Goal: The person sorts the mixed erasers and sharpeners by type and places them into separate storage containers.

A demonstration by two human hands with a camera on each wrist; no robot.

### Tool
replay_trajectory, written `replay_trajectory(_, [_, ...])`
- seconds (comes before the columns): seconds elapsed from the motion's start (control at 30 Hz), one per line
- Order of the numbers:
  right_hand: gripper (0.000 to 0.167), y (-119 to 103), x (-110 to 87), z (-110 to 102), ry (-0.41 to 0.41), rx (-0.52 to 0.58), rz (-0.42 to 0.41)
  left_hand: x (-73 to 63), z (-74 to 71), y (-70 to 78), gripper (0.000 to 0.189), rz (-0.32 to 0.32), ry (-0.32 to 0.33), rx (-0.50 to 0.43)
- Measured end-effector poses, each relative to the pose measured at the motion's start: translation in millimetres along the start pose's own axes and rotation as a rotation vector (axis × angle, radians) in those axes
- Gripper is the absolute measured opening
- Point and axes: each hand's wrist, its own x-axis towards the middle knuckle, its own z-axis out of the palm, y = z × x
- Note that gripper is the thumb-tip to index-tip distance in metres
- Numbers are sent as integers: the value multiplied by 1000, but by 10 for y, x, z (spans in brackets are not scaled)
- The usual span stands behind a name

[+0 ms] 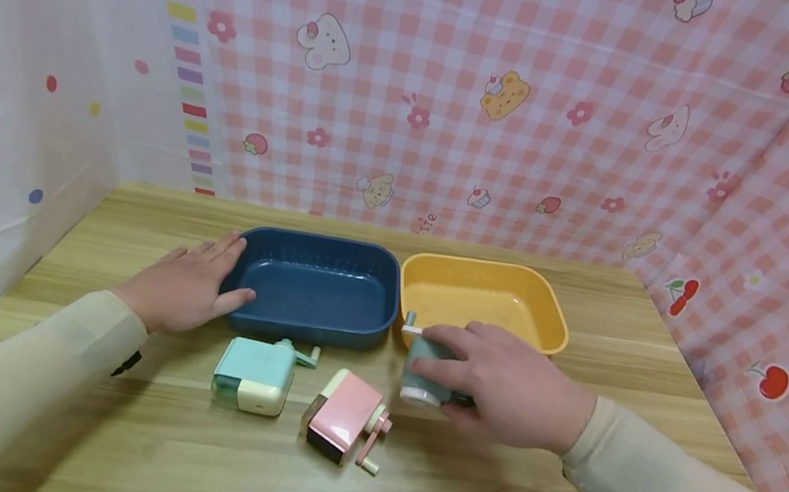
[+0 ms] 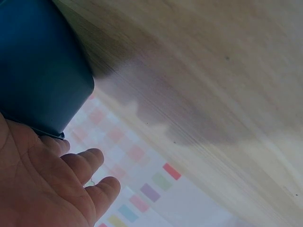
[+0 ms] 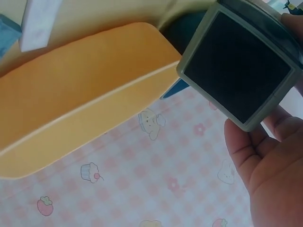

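On grey sharpener [image 1: 422, 384] — right wrist view only — full black panel [image 3: 236, 68].

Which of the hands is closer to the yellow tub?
The right. The right hand is by the yellow tub's front edge, holding a gray-green crank pencil sharpener; the left hand is farther off, at the blue tub's left end.

The left tray [image 1: 315, 294] and the right tray [image 1: 485, 305] stand side by side on the tabletop [image 1: 181, 468], before the backdrop cloth [image 1: 386, 93]. The left hand [image 1: 188, 284] lies at the left tray's left side. The left crank sharpener [image 1: 255, 374] sits before that tray; the middle crank sharpener [image 1: 345, 416] sits to its right, slightly forward. The right crank sharpener [image 1: 428, 368] is in the right hand [image 1: 506, 388], before the right tray's near-left corner.
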Motion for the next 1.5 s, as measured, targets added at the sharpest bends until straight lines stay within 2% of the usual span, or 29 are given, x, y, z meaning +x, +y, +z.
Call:
replay_trajectory(0.23, [51, 29, 69, -32, 60, -19, -40, 5, 7, -10, 93, -8, 0, -6])
replay_trajectory(0.9, [53, 97, 303, 34, 98, -75, -72, -22, -14, 1, 94, -9, -8, -17])
replay_trajectory(1.5, [52, 96, 708, 88, 71, -109, -78, -6, -5, 10, 93, -20, -17, -36])
